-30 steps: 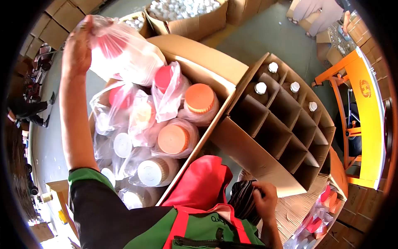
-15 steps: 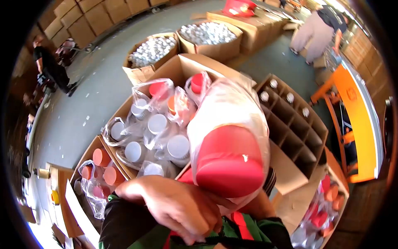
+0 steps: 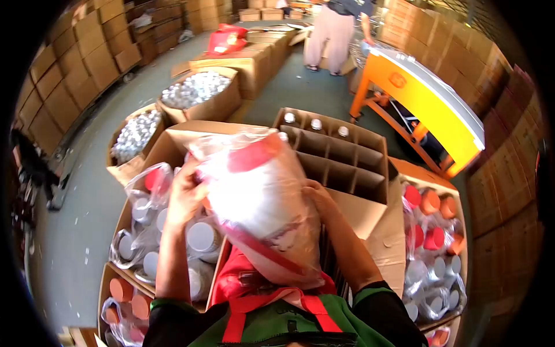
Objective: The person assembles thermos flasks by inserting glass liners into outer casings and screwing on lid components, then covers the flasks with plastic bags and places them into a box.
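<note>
Held up in front of my chest is a large white jar (image 3: 263, 199) with red parts, wrapped in a clear plastic bag. My left hand (image 3: 188, 194) is closed around its upper left side, with the fingers partly behind the plastic. On the opposite side, my right hand (image 3: 319, 199) presses against the jar, its fingertips partly hidden. Below and to the left stands a carton of bagged containers with grey lids (image 3: 202, 237) and a few red ones. A divided carton (image 3: 344, 156) with several white-capped bottles in its back cells lies just beyond my right hand.
Two cartons of small silvery pieces (image 3: 196, 89) stand at the far left. An orange-framed table (image 3: 416, 98) is at the right, near a bent-over person (image 3: 332, 37). Red- and orange-lidded containers (image 3: 433, 237) fill a carton on my right. Stacked boxes (image 3: 75, 81) line the left side.
The bagged jar has tipped and its red end has turned away from me. My left hand has moved from near my chest up onto the jar's side. The view has swung right.
</note>
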`<action>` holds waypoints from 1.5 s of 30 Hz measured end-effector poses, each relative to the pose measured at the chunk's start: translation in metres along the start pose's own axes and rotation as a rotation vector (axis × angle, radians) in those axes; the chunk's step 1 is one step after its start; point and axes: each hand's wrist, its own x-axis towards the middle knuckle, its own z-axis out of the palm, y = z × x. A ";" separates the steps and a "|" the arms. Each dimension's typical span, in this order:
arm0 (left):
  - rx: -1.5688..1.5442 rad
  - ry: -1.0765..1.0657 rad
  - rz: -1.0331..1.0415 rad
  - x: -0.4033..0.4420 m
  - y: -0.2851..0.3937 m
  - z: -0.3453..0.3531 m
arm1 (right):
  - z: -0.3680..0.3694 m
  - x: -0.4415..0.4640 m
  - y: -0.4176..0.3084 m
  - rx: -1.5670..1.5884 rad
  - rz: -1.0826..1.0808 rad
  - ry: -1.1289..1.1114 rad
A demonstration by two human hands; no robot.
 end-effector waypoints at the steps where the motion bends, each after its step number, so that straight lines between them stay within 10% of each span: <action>1: 0.127 -0.030 -0.012 0.003 0.001 -0.007 | 0.001 0.006 -0.002 -0.005 0.037 -0.030; 4: 0.308 -0.077 0.131 0.033 0.068 0.051 | 0.003 0.027 -0.031 0.107 -0.011 -0.038; 7: -0.295 -0.036 -0.005 0.065 0.127 0.085 | 0.018 0.041 -0.055 0.171 -0.080 -0.033; 11: -0.074 0.262 0.733 0.096 0.182 0.071 | 0.042 0.010 -0.060 0.105 -0.173 -0.015; 19: 0.568 -0.314 0.569 0.046 0.036 0.095 | 0.032 -0.032 -0.038 0.031 -0.269 0.148; 23: -0.584 0.181 -0.046 0.080 -0.023 0.098 | 0.012 -0.008 -0.078 0.207 -0.403 0.370; 24: 0.035 0.380 -0.056 0.079 -0.033 0.100 | 0.010 -0.007 -0.091 0.233 -0.428 0.399; 25: 0.567 0.222 0.123 0.065 -0.077 0.102 | 0.009 -0.009 -0.106 0.243 -0.455 0.391; 26: 0.401 0.080 0.240 0.037 -0.107 0.104 | 0.021 -0.019 -0.122 0.180 -0.489 0.312; 27: 0.698 -0.203 -0.040 0.012 -0.094 0.117 | 0.058 -0.033 -0.142 0.123 -0.674 0.103; 28: 0.955 -0.424 0.117 -0.026 -0.160 0.130 | 0.061 -0.044 -0.161 -0.392 -0.829 0.116; 33: -0.248 -0.397 -0.271 -0.157 -0.114 0.115 | 0.084 -0.076 -0.173 -0.414 -0.763 -0.036; 36: 0.736 -1.420 -0.675 -0.094 -0.024 0.106 | 0.042 -0.045 -0.170 -0.550 -0.471 0.092; 38: 0.969 -1.762 -0.599 -0.037 0.025 0.098 | 0.006 -0.008 -0.144 -0.521 -0.344 0.220; 42: 0.161 -0.753 0.189 0.044 0.026 0.047 | -0.011 0.026 -0.124 -0.371 -0.146 0.061; 45: -0.256 -0.214 0.197 0.110 -0.022 0.071 | 0.016 0.029 -0.137 -0.587 -0.412 -0.186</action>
